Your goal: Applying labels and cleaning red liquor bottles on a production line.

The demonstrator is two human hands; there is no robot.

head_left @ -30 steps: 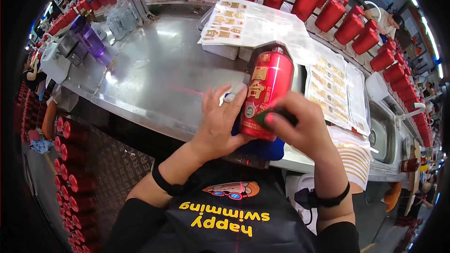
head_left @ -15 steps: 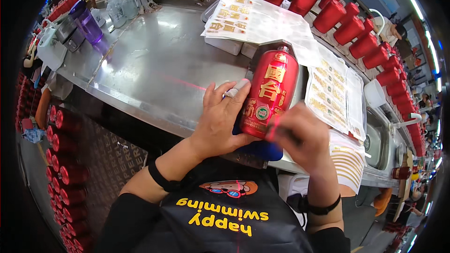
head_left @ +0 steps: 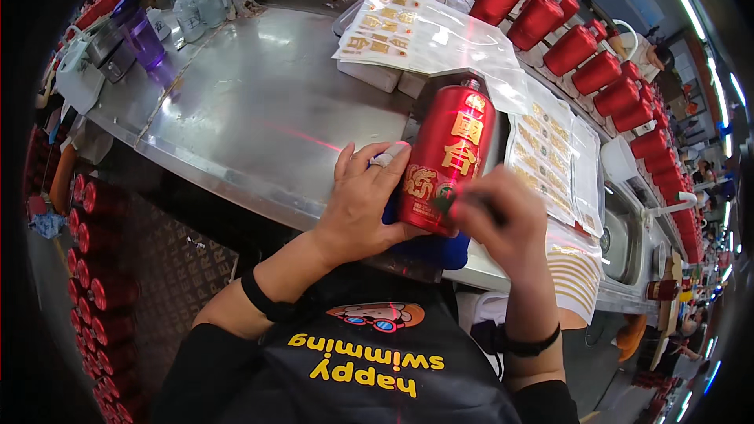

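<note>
A red bottle (head_left: 448, 153) with gold characters, a gold emblem and a small round green mark lies tilted in front of me, its narrow neck pointing away. A dark angular support (head_left: 426, 98) shows behind it, and blue padding (head_left: 432, 249) lies under its base. My left hand (head_left: 353, 196), white wrapping on a finger, grips the bottle's lower left side. At the bottle's lower right, my right hand (head_left: 506, 220) is curled around something dark, too smeared by motion to name, against the printed surface.
Sheets of gold transfers (head_left: 424, 31) lie beyond the bottle, more sheets (head_left: 550, 157) to its right. Red bottles (head_left: 542, 20) line the far side; others (head_left: 106, 251) stand at lower left. A purple bottle (head_left: 143, 39) stands far left. A sink (head_left: 623, 243) is at right.
The bottle has turned slightly in my left hand, so its characters now sit further right and the left emblem shows more fully. My right hand has shifted a little at the lower right side.
</note>
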